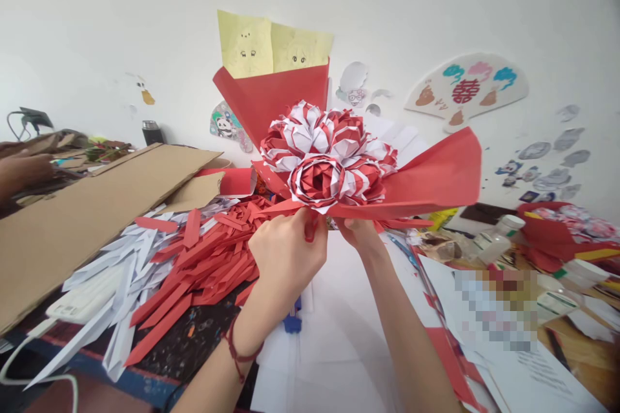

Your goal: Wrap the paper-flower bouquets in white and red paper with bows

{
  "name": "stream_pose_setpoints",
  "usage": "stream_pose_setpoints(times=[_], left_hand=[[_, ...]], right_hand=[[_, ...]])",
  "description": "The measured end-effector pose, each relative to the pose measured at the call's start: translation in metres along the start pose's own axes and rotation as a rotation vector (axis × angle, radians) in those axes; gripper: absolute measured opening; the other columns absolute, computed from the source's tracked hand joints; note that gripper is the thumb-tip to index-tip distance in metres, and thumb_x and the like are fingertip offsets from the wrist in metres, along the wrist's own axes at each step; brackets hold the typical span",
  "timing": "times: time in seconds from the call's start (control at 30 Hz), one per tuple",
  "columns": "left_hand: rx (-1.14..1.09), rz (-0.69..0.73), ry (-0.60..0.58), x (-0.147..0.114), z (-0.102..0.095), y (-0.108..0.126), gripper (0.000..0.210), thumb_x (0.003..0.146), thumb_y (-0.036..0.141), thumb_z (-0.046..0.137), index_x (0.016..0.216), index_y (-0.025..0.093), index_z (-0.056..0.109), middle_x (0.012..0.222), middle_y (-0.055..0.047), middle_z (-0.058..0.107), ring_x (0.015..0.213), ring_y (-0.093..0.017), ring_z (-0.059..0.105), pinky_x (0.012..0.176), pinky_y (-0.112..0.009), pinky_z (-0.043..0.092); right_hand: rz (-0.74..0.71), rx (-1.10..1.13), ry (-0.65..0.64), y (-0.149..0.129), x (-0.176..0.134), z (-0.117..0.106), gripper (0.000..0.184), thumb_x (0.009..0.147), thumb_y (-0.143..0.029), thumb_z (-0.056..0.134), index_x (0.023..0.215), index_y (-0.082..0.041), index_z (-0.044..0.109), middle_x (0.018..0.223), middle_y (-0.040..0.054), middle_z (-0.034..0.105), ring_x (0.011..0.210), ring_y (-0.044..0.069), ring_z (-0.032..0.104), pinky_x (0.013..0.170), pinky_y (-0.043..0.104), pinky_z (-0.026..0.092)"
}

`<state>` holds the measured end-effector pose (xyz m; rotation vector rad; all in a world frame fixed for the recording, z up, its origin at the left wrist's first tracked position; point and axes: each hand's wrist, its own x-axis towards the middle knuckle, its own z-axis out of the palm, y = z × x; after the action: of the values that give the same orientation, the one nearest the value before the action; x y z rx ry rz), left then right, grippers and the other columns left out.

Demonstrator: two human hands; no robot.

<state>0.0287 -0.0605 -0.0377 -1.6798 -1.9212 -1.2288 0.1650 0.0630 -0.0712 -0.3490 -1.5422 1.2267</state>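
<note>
The left hand (290,251) is raised with its back to the camera and its fingers curled inward, a braided red bracelet (238,353) round its wrist; its grip is closed on the underside of the bouquet (334,164), the fingertips out of sight; the right hand (357,232) reaches up from the other side, forearm slanting inward, most of its fingers hidden beneath the bouquet, so I cannot tell how far its grip is closed; the bouquet stands above the desk (194,342), in front of the white wall (145,26).

Its rounded flowers (320,182) are built from many folded paper petals, red and white, crisp and pointed at the tips; the matte red wrap (431,177) spreads round them in broad, stiff, curving flaps; to the left lie heaps of red paper strips (208,271) and white paper strips (128,297), flat, creased, some with angled ends, beside a large sheet of brown cardboard (106,210); smooth white sheets (343,342) lie below the hands; at far left another person's hand (29,174) shows, partly cut off.
</note>
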Motion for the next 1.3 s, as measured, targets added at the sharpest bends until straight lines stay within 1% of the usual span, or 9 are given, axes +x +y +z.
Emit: stream_pose_setpoints(times=[0.2, 0.4, 0.53, 0.6, 0.77, 0.9, 1.0, 1.17, 1.3], left_hand=[[-0.089, -0.04, -0.076, 0.006, 0.0, 0.003, 0.031, 0.084, 0.044, 0.054, 0.063, 0.023, 0.061, 0.057, 0.0, 0.063, 0.058, -0.016, 0.059, 0.054, -0.027, 0.021], [-0.1, -0.089, -0.101, 0.01, 0.008, 0.006, 0.034, 0.084, 0.047, 0.054, 0.061, 0.023, 0.062, 0.057, 0.0, 0.064, 0.058, -0.018, 0.06, 0.054, -0.027, 0.022], [-0.09, -0.1, -0.117, 0.011, 0.011, 0.006, 0.038, 0.085, 0.049, 0.053, 0.06, 0.022, 0.061, 0.058, -0.001, 0.065, 0.059, -0.018, 0.06, 0.054, -0.027, 0.023], [-0.082, -0.102, -0.116, 0.012, 0.012, 0.006, 0.039, 0.085, 0.049, 0.052, 0.059, 0.021, 0.06, 0.057, -0.001, 0.064, 0.059, -0.018, 0.061, 0.054, -0.027, 0.023], [-0.057, -0.116, -0.11, 0.014, 0.013, 0.007, 0.038, 0.085, 0.049, 0.052, 0.059, 0.022, 0.06, 0.058, -0.002, 0.065, 0.06, -0.021, 0.062, 0.053, -0.028, 0.021], [-0.056, -0.12, -0.127, 0.014, 0.016, 0.006, 0.038, 0.084, 0.049, 0.052, 0.059, 0.022, 0.06, 0.059, -0.003, 0.066, 0.062, -0.022, 0.063, 0.054, -0.028, 0.022], [-0.041, -0.115, -0.142, 0.014, 0.017, 0.005, 0.038, 0.084, 0.049, 0.052, 0.059, 0.023, 0.06, 0.06, -0.003, 0.066, 0.064, -0.023, 0.065, 0.054, -0.028, 0.024], [-0.025, -0.108, -0.148, 0.015, 0.017, 0.008, 0.04, 0.085, 0.051, 0.05, 0.059, 0.023, 0.062, 0.062, -0.004, 0.068, 0.064, -0.025, 0.065, 0.055, -0.028, 0.026], [-0.023, -0.123, -0.165, 0.018, 0.017, 0.009, 0.039, 0.085, 0.051, 0.05, 0.06, 0.024, 0.064, 0.064, -0.005, 0.069, 0.066, -0.025, 0.066, 0.056, -0.029, 0.031]], right_hand=[[-0.023, 0.078, 0.084, -0.006, 0.001, 0.006, 0.051, 0.041, -0.053, 0.092, 0.072, -0.024, 0.063, 0.066, -0.0015, 0.065, 0.057, 0.016, 0.058, 0.056, 0.031, 0.055], [-0.095, 0.134, 0.147, -0.006, 0.002, 0.01, 0.054, 0.044, -0.05, 0.093, 0.08, -0.027, 0.061, 0.08, -0.0008, 0.069, 0.077, 0.02, 0.066, 0.077, 0.038, 0.058], [-0.097, 0.152, 0.147, -0.01, 0.003, 0.012, 0.063, 0.044, -0.049, 0.093, 0.093, -0.028, 0.059, 0.095, 0.0017, 0.069, 0.09, 0.022, 0.066, 0.083, 0.038, 0.057], [-0.106, 0.167, 0.138, -0.013, 0.004, 0.013, 0.067, 0.046, -0.046, 0.093, 0.101, -0.029, 0.058, 0.102, 0.0024, 0.068, 0.095, 0.022, 0.065, 0.082, 0.036, 0.057], [-0.092, 0.141, 0.118, -0.014, 0.004, 0.015, 0.064, 0.051, -0.041, 0.092, 0.103, -0.028, 0.058, 0.092, 0.0004, 0.067, 0.077, 0.018, 0.064, 0.063, 0.03, 0.057], [-0.083, 0.071, 0.144, -0.011, 0.003, 0.014, 0.049, 0.055, -0.032, 0.091, 0.093, -0.025, 0.061, 0.082, -0.0003, 0.066, 0.072, 0.016, 0.063, 0.066, 0.032, 0.058], [-0.055, 0.038, 0.137, -0.009, 0.003, 0.013, 0.044, 0.058, -0.029, 0.09, 0.091, -0.024, 0.061, 0.078, -0.0002, 0.066, 0.072, 0.017, 0.063, 0.067, 0.033, 0.059], [-0.049, 0.068, 0.116, -0.01, 0.003, 0.011, 0.051, 0.057, -0.028, 0.09, 0.099, -0.024, 0.061, 0.083, 0.0007, 0.069, 0.073, 0.017, 0.065, 0.067, 0.031, 0.059], [-0.048, 0.082, 0.102, -0.01, 0.004, 0.01, 0.053, 0.058, -0.027, 0.089, 0.102, -0.024, 0.059, 0.094, 0.0024, 0.071, 0.082, 0.018, 0.068, 0.074, 0.031, 0.059]])
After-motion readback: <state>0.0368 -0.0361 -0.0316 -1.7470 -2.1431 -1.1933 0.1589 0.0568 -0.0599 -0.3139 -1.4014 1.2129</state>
